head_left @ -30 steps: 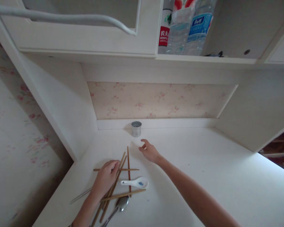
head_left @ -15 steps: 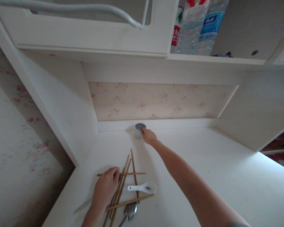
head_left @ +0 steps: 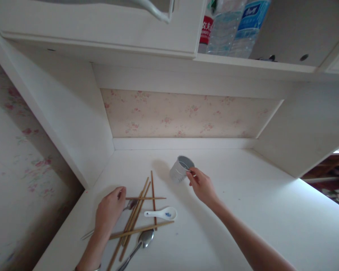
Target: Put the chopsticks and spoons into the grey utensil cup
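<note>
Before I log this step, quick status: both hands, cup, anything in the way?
Right hand holding cup at its rim. Cup tilted, seemingly off the counter. Left hand at end of one chopstick, hold unclear. White spoon, other chopsticks lie clear of cup.

From my remote station, at one o'clock, I read white Chinese characters, 农夫, on the red label of a clear bottle; the first is partly cut off, and the small line beneath is too blurred for me. Toward two o'clock, another bottle has a blue label whose white lettering I cannot make out.
</note>
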`<state>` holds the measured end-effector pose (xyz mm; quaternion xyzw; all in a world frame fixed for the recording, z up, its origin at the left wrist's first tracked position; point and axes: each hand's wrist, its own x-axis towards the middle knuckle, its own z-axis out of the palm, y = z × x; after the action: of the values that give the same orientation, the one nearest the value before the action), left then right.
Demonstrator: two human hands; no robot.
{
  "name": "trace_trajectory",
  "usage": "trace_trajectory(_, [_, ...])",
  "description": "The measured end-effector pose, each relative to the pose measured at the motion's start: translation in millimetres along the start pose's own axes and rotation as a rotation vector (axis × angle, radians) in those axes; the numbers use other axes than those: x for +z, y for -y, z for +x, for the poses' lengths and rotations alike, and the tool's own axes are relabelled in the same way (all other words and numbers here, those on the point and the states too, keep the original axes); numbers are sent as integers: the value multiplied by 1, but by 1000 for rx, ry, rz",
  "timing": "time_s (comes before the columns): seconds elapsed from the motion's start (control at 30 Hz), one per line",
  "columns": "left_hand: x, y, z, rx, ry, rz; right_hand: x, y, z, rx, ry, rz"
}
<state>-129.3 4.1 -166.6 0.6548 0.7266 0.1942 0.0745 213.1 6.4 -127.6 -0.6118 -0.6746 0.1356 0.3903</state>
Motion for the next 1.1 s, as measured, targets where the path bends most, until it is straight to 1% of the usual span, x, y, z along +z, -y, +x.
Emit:
trace_trajectory(0.07, [-1,2,0,-17,-7,-10,-9,-4,-25,2,-14,56])
trace_trajectory(0.13, [0,2,0,-4,8,-15,-16,-8,-46,-3,2,63])
trace_trajectory(0.27, [7,-4,-1,20,47,6,-25,-13,-73,-53,61,19])
trace_trajectory(0.37, [13,-6,0,34,52,4,-27,-16,-80,-79,74,2])
trace_trajectory(0.47, [18,-5,1,46,49,-24,-26,-20,-81,-103,74,7])
trace_trajectory(0.6, [24,-1,4,22,64,-48,-21,-27,-82,-143,101,72])
trace_trajectory(0.67, [26,1,5,15,68,-49,-16,-36,-85,-157,72,134])
trace_trajectory(0.7, [27,1,6,14,72,-48,-14,-41,-86,-150,31,172])
trace_trajectory(0.77, [26,0,6,16,81,-41,-11,-52,-87,-68,-79,251])
trace_trajectory(0.83, [25,-2,5,23,88,-30,-9,-63,-85,75,-166,307])
trace_trajectory(0.87, [25,-3,5,29,88,-28,-9,-67,-82,146,-186,321])
trace_trajectory(0.97, [22,-6,3,40,86,-27,-11,-77,-71,288,-180,327])
trace_trajectory(1.1, [19,-7,2,57,103,-49,-7,-85,-63,362,-129,327])
